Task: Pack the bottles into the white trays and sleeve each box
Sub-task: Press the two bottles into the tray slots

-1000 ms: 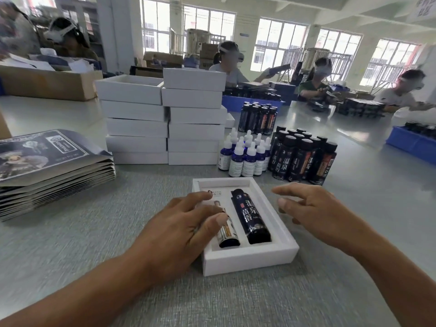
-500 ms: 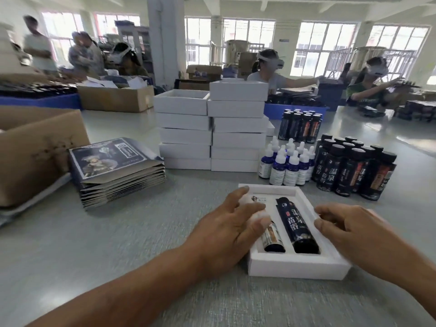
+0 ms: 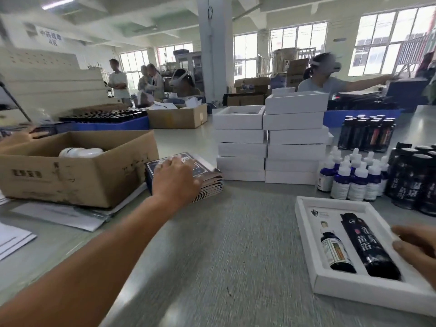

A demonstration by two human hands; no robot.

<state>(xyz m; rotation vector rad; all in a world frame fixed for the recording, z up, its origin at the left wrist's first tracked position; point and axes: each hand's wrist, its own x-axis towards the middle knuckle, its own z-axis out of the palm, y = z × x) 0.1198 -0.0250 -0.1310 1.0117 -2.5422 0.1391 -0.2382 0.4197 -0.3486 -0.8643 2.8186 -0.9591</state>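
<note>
Open table between sleeves and tray

Bare table (image 3: 236,232) runs from the sleeve stack (image 3: 207,182) to the filled tray (image 3: 304,223); cardboard box (image 3: 77,175) and stacked white boxes (image 3: 271,147) hem the far side.
</note>
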